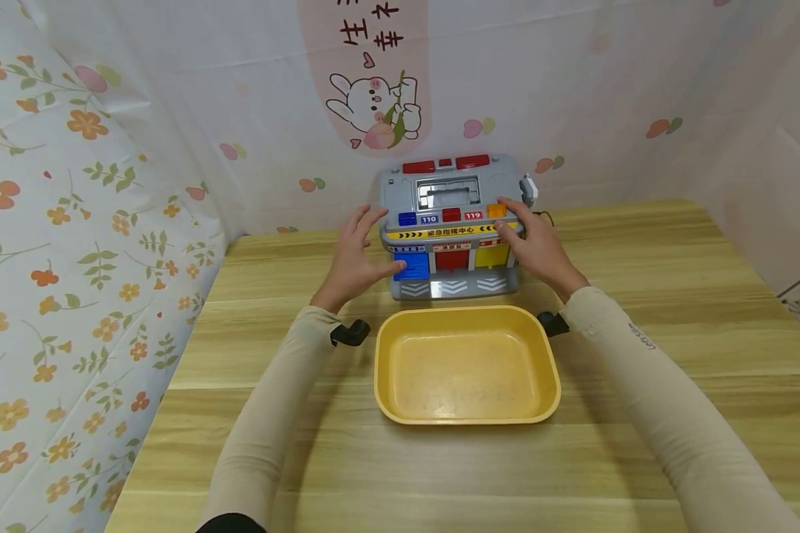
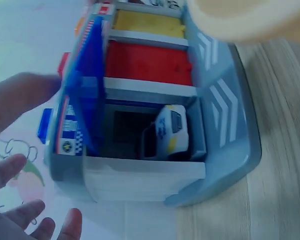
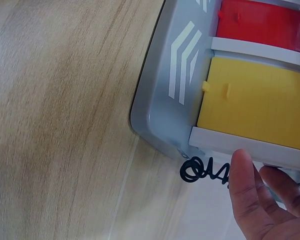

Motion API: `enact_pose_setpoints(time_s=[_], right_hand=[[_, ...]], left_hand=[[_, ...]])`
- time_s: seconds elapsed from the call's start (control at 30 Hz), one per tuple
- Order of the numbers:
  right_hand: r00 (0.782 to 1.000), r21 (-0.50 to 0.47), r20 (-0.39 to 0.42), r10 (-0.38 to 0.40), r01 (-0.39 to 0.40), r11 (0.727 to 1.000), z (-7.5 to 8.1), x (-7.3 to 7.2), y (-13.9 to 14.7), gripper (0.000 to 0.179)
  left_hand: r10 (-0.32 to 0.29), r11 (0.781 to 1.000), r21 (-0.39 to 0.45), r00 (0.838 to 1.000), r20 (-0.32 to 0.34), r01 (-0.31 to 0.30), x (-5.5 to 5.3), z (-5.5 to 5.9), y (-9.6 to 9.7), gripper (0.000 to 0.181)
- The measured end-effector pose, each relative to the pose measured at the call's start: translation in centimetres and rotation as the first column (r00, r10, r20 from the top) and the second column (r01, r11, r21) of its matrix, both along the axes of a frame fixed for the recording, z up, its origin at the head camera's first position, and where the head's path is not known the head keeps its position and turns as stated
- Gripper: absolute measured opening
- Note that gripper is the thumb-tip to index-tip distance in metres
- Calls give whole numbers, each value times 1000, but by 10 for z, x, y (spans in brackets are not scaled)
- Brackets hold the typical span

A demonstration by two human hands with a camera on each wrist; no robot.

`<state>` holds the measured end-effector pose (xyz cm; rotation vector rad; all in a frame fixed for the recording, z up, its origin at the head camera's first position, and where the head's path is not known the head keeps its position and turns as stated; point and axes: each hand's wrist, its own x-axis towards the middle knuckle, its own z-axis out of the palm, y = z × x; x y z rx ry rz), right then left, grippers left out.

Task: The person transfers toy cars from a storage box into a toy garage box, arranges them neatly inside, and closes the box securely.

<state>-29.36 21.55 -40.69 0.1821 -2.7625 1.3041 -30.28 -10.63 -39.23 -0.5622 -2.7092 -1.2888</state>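
Note:
A grey toy emergency station has blue, red and yellow doors across its front. In the left wrist view the blue door is swung up, and a white toy car shows inside its bay. My left hand is at the station's left end, fingers spread and thumb at the blue door. My right hand touches the right end, with fingertips on the top edge around the orange light. In the right wrist view its other fingers lie along the side wall.
A yellow plastic tray stands in front of the station, between my forearms. A black coiled cord hangs at the station's right side. Behind the wooden table is a printed cloth, close to the station's back.

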Motion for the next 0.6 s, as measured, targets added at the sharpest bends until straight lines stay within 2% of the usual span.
enact_pose_setpoints(time_s=[0.1, 0.2, 0.3, 0.37, 0.47, 0.6], right_hand=[[1000, -1, -3, -1, 1, 1000, -1, 0, 0, 58], [1000, -6, -4, 2, -2, 1000, -2, -1, 0, 59], [1000, -7, -9, 5, -5, 1000, -2, -1, 1, 59], [1000, -4, -11, 3, -3, 1000, -2, 0, 1, 58], [1000, -1, -7, 2, -2, 1000, -1, 1, 2, 58], [1000, -1, -3, 6, -6, 1000, 0, 1, 1, 58]], left_hand=[[-24, 994, -105, 1000, -7, 24, -4, -4, 3, 96], [-33, 979, -200, 999, -29, 27, -7, -9, 6, 102], [-47, 958, -285, 993, -106, 15, -8, -15, 8, 104], [-65, 944, -331, 982, -175, 3, -9, -18, 10, 105], [-84, 928, -372, 963, -255, -17, -11, -21, 12, 109], [-84, 926, -374, 948, -306, -39, -11, -22, 13, 113]])
